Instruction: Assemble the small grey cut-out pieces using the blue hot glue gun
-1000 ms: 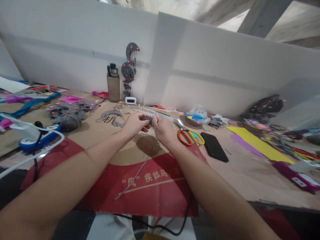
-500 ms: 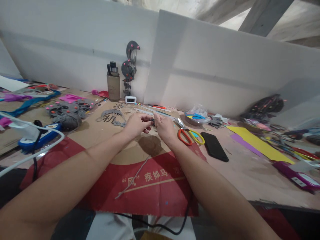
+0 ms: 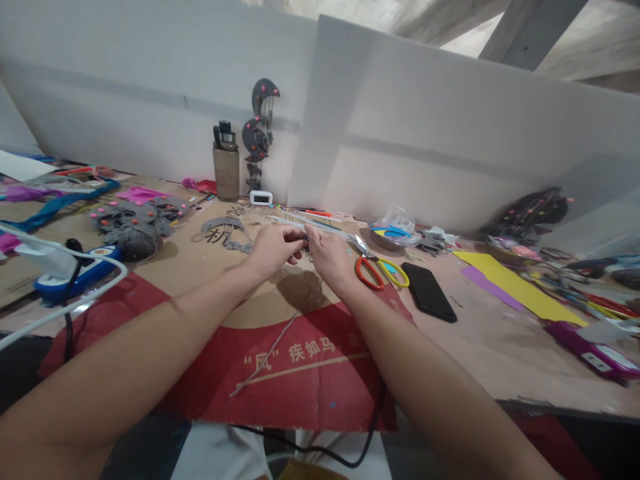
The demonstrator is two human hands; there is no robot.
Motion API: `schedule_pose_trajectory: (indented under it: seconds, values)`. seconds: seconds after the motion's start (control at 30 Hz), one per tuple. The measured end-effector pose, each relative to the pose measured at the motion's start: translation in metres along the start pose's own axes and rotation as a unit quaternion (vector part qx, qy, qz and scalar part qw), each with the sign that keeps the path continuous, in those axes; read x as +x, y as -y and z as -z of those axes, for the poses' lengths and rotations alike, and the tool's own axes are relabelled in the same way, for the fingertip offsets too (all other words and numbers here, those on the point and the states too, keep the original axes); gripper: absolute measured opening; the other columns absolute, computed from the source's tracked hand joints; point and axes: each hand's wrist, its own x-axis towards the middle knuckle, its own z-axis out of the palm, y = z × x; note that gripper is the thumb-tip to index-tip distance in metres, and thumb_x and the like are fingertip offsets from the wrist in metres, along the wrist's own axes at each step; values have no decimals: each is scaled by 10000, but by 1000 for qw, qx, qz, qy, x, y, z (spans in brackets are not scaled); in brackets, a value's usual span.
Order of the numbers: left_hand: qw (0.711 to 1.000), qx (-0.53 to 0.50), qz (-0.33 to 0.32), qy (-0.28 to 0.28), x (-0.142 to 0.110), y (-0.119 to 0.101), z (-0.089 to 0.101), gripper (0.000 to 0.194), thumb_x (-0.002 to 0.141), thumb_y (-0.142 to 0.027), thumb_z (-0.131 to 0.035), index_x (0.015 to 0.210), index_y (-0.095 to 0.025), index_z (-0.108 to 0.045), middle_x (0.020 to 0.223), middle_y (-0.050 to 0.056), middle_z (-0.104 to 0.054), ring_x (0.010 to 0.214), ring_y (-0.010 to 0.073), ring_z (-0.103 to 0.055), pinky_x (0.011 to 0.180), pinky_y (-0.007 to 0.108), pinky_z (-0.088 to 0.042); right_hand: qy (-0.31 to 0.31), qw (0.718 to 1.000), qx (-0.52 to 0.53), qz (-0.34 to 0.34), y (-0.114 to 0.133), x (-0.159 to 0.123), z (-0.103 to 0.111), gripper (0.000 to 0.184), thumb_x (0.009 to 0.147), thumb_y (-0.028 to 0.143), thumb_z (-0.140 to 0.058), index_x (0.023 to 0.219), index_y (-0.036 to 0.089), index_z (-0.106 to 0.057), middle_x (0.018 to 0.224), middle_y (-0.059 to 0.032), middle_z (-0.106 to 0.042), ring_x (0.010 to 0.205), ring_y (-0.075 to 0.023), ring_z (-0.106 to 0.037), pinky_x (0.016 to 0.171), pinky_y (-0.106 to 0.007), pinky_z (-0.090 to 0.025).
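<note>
Over the middle of the cardboard sheet point(image 3: 200, 380), my left hand point(image 3: 275, 253) and my right hand point(image 3: 329, 257) meet with fingertips almost touching. Between them they pinch a small dark grey piece point(image 3: 307, 243), mostly hidden by the fingers, so its kind cannot be made out. A strand of grey yarn point(image 3: 270, 352) lies below them on the red part of the sheet; its upper end fades near the hands. Just left of my left hand rests a crescent-shaped grey piece point(image 3: 235, 225). Scissors point(image 3: 364, 247) with orange and yellow handles lie open beside my right hand.
A black phone point(image 3: 429, 292) lies right of the scissors. Behind stand a bottle point(image 3: 227, 172) and a small white clock point(image 3: 261, 198). To the left are a ball of grey yarn point(image 3: 143, 241) and a blue power strip point(image 3: 107, 255); yellow paper point(image 3: 520, 285) lies right.
The hands stay together in nearly the same place, with only slight finger movement around the small grey piece. The camera view has shifted very slightly.
</note>
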Motion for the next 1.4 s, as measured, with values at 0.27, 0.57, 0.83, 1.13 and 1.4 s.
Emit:
schedule_pose_trajectory:
  seconds: [0.27,0.57,0.83,1.13,1.4]
  values:
    - [1000,5,13,13,2,3,0,167,763,-284,-584,764,-148,-681,569,16,-620,427,81,-543,413,178,-420,14,999,-39,-5,5,-1,4,612,926,519,-160,731,196,-641,639,-52,-624,570,-156,-519,533,-266,-269]
    - [998,-44,37,-29,1,0,-3,119,717,-228,-567,718,-144,-651,600,10,-601,477,75,-517,407,170,-402,17,1000,-22,9,8,-1,2,646,917,543,-131,626,188,-586,595,-38,-576,568,-144,-495,551,-258,-269]
    - [989,-103,80,-67,6,6,5,116,708,-260,-587,676,-151,-612,535,-15,-539,436,56,-444,402,168,-330,9,997,75,22,11,0,1,436,913,446,-282,661,182,-521,643,-12,-555,627,-131,-489,609,-247,-322]
    - [964,-225,133,-43,12,8,9,87,717,-210,-655,726,-125,-642,559,-2,-549,480,59,-488,420,167,-348,-65,983,160,63,4,1,-3,245,788,183,-461,1021,201,-535,769,-5,-504,687,-131,-468,664,-262,-376]
    - [959,-254,123,-6,13,8,10,85,733,-177,-655,777,-106,-672,572,7,-551,493,52,-491,430,153,-368,-94,980,153,81,3,2,1,179,782,208,-509,928,192,-612,730,-2,-483,666,-131,-439,645,-266,-367]
